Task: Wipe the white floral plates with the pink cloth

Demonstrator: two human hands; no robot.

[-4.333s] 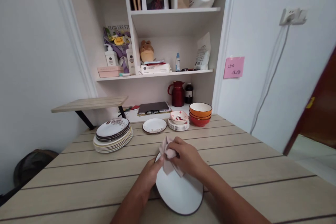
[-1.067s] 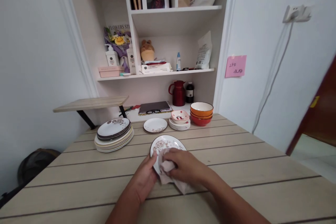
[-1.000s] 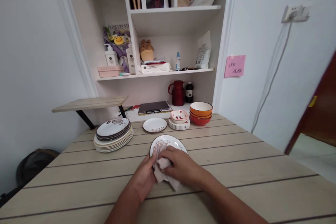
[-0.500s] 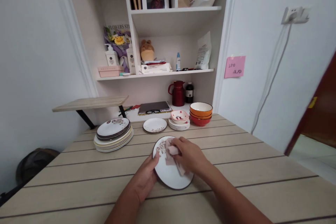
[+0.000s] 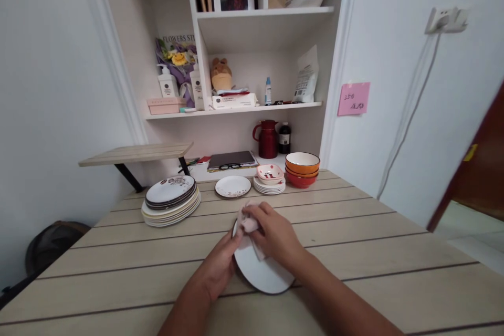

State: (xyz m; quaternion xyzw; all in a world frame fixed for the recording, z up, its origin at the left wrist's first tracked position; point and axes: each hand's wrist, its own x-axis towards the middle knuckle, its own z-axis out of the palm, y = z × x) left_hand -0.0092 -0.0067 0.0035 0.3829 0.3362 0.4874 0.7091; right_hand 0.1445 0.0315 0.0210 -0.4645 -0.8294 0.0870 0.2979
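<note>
A white plate (image 5: 264, 274) with a dark rim lies at the front middle of the wooden table. My left hand (image 5: 223, 258) grips its left edge, thumb over the rim and fingers underneath. Bunched in my right hand (image 5: 275, 233) is a pale pink cloth (image 5: 249, 224), pressed on the plate's far left part. The cloth and the right hand hide the plate's printed pattern. Behind, a smaller flower-patterned plate (image 5: 232, 187) lies alone on the table.
A stack of plates (image 5: 170, 191) stands at the left. Small dishes (image 5: 270, 181) and a stack of orange and red bowls (image 5: 302, 170) stand at the back right. A red thermos jug (image 5: 268, 139) and a dark laptop-like slab (image 5: 231, 159) sit behind. A raised wooden shelf (image 5: 136, 154) overhangs the back left.
My right hand has slid the cloth left and away from me over the plate, up to its far rim, covering the print. The plate has shifted slightly toward me.
</note>
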